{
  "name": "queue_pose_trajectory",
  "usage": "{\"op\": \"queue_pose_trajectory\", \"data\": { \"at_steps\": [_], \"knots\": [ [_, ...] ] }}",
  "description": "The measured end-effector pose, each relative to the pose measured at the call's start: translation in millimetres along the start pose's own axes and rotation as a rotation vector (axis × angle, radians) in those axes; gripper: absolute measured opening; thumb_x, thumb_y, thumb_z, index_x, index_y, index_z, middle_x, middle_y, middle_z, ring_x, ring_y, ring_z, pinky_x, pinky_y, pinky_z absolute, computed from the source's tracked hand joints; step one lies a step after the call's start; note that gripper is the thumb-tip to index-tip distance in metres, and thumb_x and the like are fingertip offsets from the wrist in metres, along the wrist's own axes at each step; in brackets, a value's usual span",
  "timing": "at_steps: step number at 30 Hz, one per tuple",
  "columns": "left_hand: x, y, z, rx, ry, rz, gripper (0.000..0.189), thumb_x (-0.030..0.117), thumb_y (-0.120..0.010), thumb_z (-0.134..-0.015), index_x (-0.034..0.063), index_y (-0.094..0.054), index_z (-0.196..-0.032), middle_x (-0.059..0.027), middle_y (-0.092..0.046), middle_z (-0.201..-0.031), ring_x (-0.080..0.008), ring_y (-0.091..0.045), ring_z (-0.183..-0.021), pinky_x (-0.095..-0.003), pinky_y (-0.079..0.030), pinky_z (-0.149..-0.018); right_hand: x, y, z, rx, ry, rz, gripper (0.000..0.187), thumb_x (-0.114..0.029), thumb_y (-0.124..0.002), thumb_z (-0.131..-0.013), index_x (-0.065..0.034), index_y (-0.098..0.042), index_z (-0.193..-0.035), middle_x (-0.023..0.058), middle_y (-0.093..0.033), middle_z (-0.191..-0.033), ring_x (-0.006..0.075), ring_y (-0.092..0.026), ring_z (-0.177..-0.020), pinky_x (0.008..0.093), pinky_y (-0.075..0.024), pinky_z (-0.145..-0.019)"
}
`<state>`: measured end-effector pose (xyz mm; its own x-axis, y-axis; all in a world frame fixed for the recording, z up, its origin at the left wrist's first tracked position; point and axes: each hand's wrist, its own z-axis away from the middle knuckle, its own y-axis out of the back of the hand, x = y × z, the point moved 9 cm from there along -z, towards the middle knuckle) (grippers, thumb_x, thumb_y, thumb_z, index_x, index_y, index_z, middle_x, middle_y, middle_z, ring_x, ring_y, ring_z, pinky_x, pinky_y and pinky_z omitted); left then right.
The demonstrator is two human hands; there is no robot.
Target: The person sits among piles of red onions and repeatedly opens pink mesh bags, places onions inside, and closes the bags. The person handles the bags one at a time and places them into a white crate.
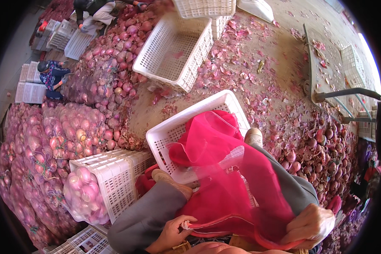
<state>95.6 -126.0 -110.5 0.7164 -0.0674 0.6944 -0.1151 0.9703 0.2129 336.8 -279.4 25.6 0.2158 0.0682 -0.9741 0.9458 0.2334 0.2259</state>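
Observation:
A red mesh bag (pixel 222 190) lies across my lap, its far part bunched in a white plastic crate (pixel 158 127) between my feet. My left hand (pixel 174 231) pinches the bag's hemmed edge near a pale knotted end. At the right, my right hand (pixel 311 225) grips the same edge, so the hem stretches between both hands over my lap. More red mesh shows beside my left shoe, next to a crate lying on its side (pixel 117 181). A clear bag of peeled-looking red onions (pixel 84 193) rests against that crate.
Filled mesh sacks of onions (pixel 28 158) are stacked at the left. Loose onions (pixel 327 152) lie at the right. Beyond my crate stands another white crate (pixel 174 76), and onion skins litter the floor. A metal cart (pixel 327 70) is at the upper right. Two people sit at the upper left.

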Motion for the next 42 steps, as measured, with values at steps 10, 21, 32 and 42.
{"op": "queue_pose_trajectory", "data": {
  "at_steps": [10,21,32,42],
  "knots": [
    [-42,25,7,0.080,0.097,0.209,0.028,0.010,-0.070,-0.078,0.0035,-0.063,-0.104,-0.0055,-0.063,-0.083,-0.0099,-0.056,-0.075,-0.0239,-0.045,-0.071,58,46,33,0.429,-0.846,0.430,0.010,-0.012,-0.066,-0.066,-0.0048,-0.059,-0.065,0.0073,-0.055,-0.059,0.0264,-0.055,-0.054,0.0353,-0.0423,-0.056],
    [-63,38,33,0.158,0.040,0.331,0.028,0.010,-0.069,-0.076,0.0030,-0.064,-0.102,-0.0041,-0.060,-0.078,-0.0083,-0.055,-0.071,-0.0223,-0.044,-0.065,39,29,-11,0.581,-0.993,0.927,0.001,-0.003,-0.057,-0.076,-0.0024,-0.057,-0.076,0.0162,-0.052,-0.068,0.0372,-0.055,-0.063,0.0419,-0.0408,-0.055],
    [-79,45,49,0.211,0.068,0.430,0.025,0.006,-0.065,-0.075,0.0015,-0.064,-0.100,-0.0066,-0.062,-0.078,-0.0104,-0.057,-0.070,-0.0228,-0.045,-0.066,59,30,-17,0.495,-1.138,1.032,0.003,-0.001,-0.055,-0.076,0.0014,-0.055,-0.077,0.0184,-0.053,-0.071,0.0373,-0.055,-0.067,0.0433,-0.0421,-0.062],
    [-104,43,47,0.168,0.112,0.495,0.039,0.018,-0.075,-0.070,0.0013,-0.064,-0.103,-0.0079,-0.064,-0.087,-0.0140,-0.063,-0.082,-0.0246,-0.047,-0.073,65,38,-23,0.415,-1.154,1.016,0.009,-0.007,-0.058,-0.074,-0.0003,-0.064,-0.077,0.0150,-0.056,-0.070,0.0316,-0.057,-0.064,0.0409,-0.0441,-0.060]
  ]
}}
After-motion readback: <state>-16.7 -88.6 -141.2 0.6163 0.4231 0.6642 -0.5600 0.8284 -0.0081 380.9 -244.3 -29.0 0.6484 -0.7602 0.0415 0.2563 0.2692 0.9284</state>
